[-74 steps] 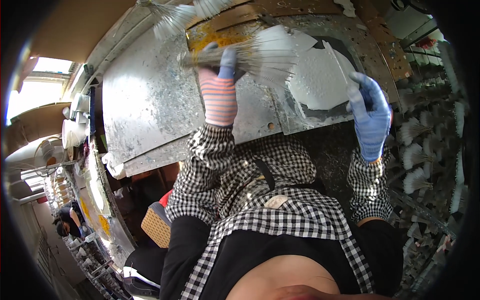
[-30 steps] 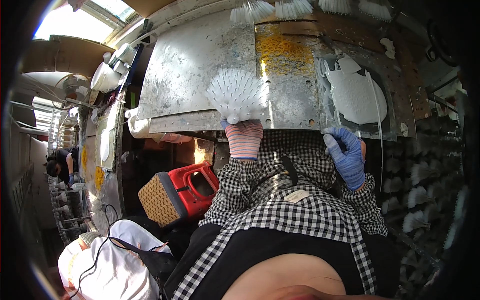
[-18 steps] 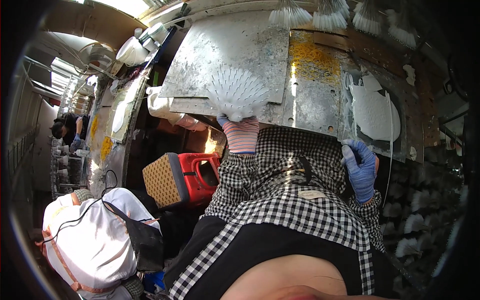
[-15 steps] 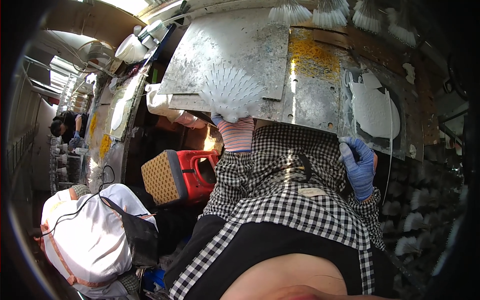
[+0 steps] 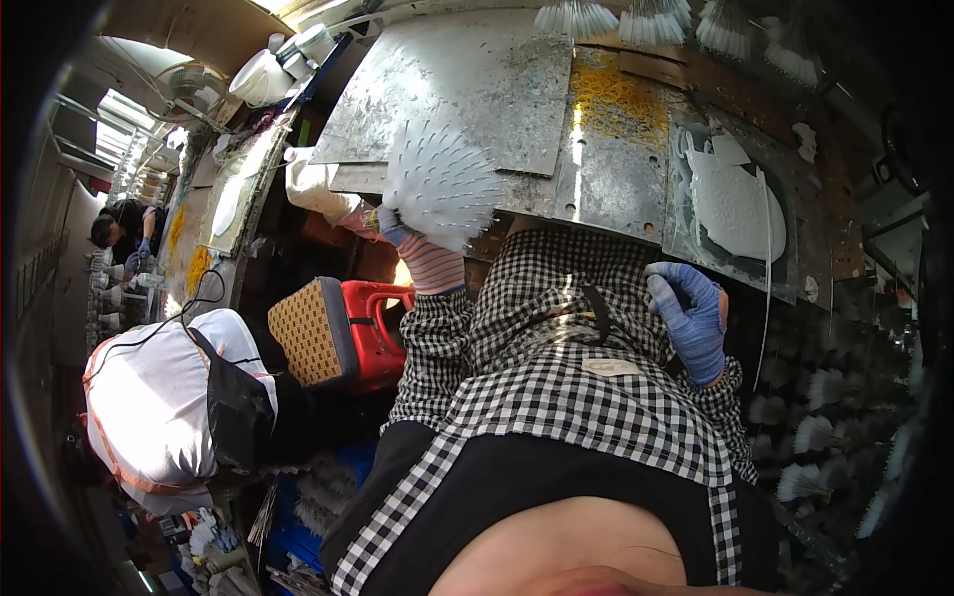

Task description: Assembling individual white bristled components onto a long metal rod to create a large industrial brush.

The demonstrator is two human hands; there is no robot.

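Note:
My left hand (image 5: 417,256), in a pink-and-blue striped glove, grips the base of a fan-shaped bundle of white spikes (image 5: 442,184). Thin pointed tips spread outward from its rounded top. It is held up at the worktable's near edge, over a grey metal sheet (image 5: 467,84). Before my checked apron, my right hand (image 5: 691,323) in a blue glove is bent, with a gap between thumb and fingers and nothing visible in it. Just beyond that hand lies a patch of white paste (image 5: 740,214) on a dark plate.
Yellow rings (image 5: 621,104) lie on the table's far part. Several white spiky bundles (image 5: 576,18) stand along the back. A red stool (image 5: 373,333) and a white-covered bundle (image 5: 159,397) are on the left. Another person (image 5: 129,233) works at the far left.
My left hand has moved left and the spiky bundle has tilted, showing more of its side. The right hand has shifted slightly left. The whole view has turned a little.

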